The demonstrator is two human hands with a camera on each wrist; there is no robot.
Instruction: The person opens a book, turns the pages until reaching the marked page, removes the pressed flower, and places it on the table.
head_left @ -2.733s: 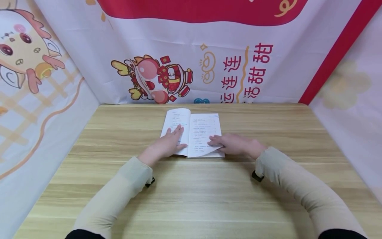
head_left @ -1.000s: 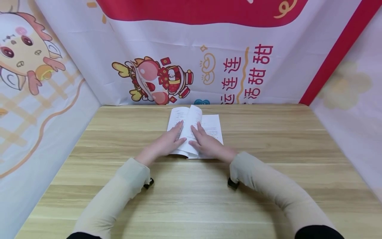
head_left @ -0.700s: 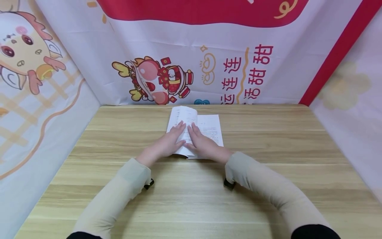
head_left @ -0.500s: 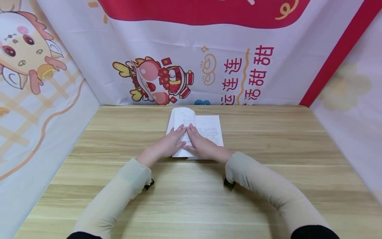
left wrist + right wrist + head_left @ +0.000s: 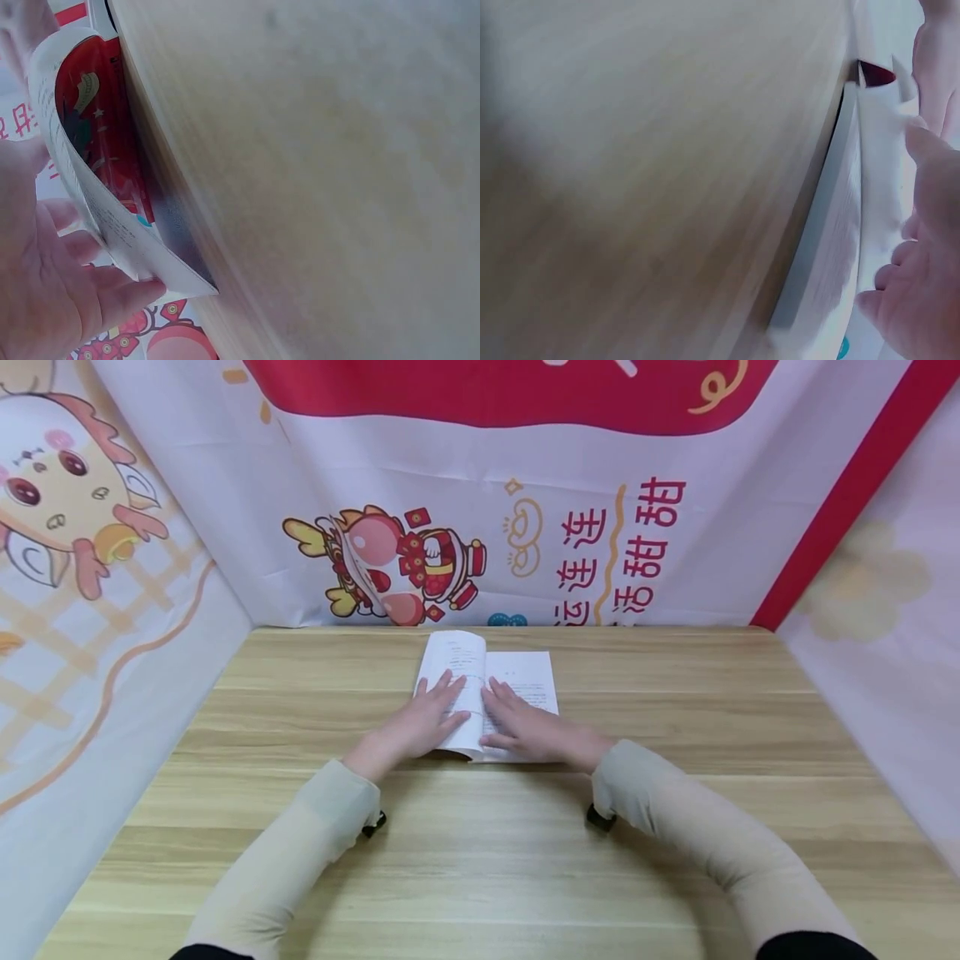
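Observation:
An open book [image 5: 525, 672] with printed white pages lies near the far edge of the table. Its left-hand pages bow upward, and the left wrist view shows a red inner side of the cover [image 5: 112, 135] beneath them. My left hand [image 5: 420, 720] rests on the left page with fingers spread. My right hand [image 5: 536, 727] lies across the lower right page, fingers straight and tips close to the fold. In the right wrist view the page block [image 5: 825, 217] stands thick on the right side, with the right hand [image 5: 922, 255] over it.
The wooden table [image 5: 480, 860] reaches up to a white and red printed cloth [image 5: 480, 460] hanging behind it. More printed cloth [image 5: 82, 610] hangs on the left, and pale cloth on the right. A dark band shows at each cuff.
A page has been turned over to the left since the earlier frames. My right hand swept left over it, pressed beside the left hand, and has now drawn back right.

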